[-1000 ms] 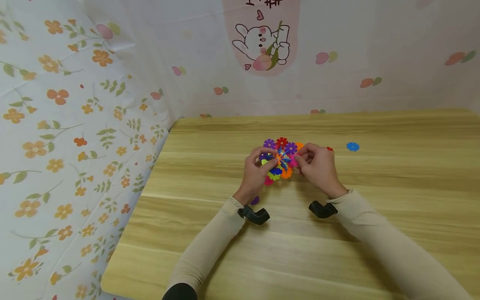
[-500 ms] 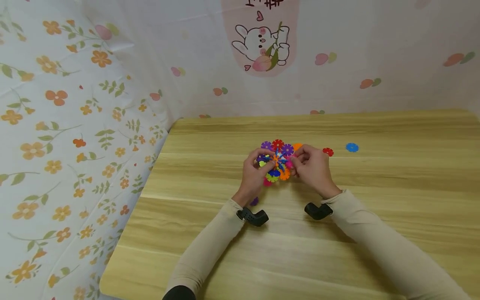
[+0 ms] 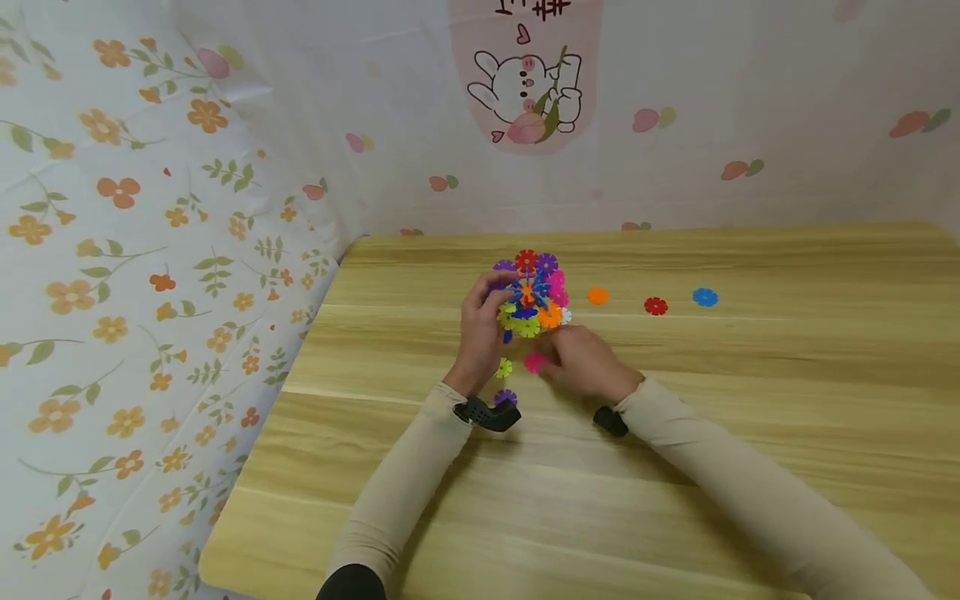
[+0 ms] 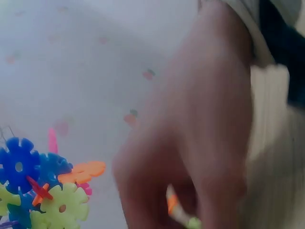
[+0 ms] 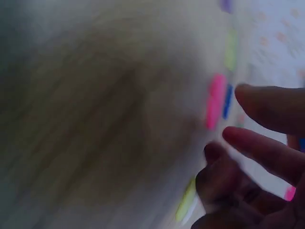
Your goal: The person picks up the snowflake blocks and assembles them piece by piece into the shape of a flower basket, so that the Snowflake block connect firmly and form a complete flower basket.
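Observation:
A cluster of interlocked plastic snowflake discs (image 3: 529, 293) in blue, orange, yellow-green, purple, red and pink is held up in my left hand (image 3: 478, 333). That hand's thumb and fingers grip it from the left. The left wrist view catches part of the cluster (image 4: 62, 205) at lower left. My right hand (image 3: 588, 364) is low over the table beside a loose pink snowflake disc (image 3: 535, 362). In the right wrist view its thumb and index finger are apart, near the pink disc (image 5: 216, 102), with nothing between them. The right hand (image 4: 190, 129) is blurred in the left wrist view.
Loose discs lie near the hands: purple (image 3: 506, 398), yellow-green (image 3: 504, 367), blue (image 3: 507, 337) and white (image 3: 566, 317). Farther right on the wooden table (image 3: 750, 400) are orange (image 3: 597, 296), red (image 3: 656, 306) and light blue (image 3: 705, 297) ones. A patterned cloth (image 3: 405, 108) hangs behind.
My right hand has left the cluster and come down toward the pink disc on the table. My left hand has shifted left and away with the cluster, uncovering loose discs.

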A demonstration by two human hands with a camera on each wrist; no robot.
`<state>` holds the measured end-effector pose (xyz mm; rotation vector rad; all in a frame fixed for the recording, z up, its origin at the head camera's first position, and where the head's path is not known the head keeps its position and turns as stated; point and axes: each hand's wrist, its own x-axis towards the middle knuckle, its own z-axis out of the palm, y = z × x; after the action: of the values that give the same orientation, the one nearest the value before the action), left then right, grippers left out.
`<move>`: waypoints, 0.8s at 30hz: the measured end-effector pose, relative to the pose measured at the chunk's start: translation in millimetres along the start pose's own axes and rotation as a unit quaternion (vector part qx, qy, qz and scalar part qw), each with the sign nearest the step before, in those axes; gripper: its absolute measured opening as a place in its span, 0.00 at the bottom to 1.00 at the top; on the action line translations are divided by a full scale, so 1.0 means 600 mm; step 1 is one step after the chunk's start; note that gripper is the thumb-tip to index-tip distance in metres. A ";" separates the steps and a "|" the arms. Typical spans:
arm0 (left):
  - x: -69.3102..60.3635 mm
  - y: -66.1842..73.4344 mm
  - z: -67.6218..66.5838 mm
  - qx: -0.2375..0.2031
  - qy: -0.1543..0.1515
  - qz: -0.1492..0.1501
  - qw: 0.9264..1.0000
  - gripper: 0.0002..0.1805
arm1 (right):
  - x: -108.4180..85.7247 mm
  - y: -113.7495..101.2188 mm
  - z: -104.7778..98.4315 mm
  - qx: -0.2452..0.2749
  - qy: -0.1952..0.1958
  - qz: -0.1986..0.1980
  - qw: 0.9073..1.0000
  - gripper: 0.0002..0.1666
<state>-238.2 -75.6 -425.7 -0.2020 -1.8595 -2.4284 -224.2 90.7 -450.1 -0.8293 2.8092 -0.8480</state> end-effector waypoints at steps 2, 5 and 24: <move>-0.003 0.005 0.005 -0.026 -0.003 -0.009 1.000 0.15 | 0.004 -0.009 0.011 -0.046 0.020 -0.022 0.998 0.07; -0.006 0.009 0.011 -0.036 -0.008 -0.017 0.999 0.15 | 0.007 -0.018 0.014 -0.067 0.026 -0.016 0.997 0.09; -0.012 -0.027 0.032 0.068 -0.006 0.039 0.997 0.16 | -0.070 0.014 -0.096 0.322 0.071 0.129 0.935 0.08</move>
<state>-232.1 -53.0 -437.4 -0.2762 -1.9746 -2.2451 -206.2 146.6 -408.8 -0.2979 2.3917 -1.6807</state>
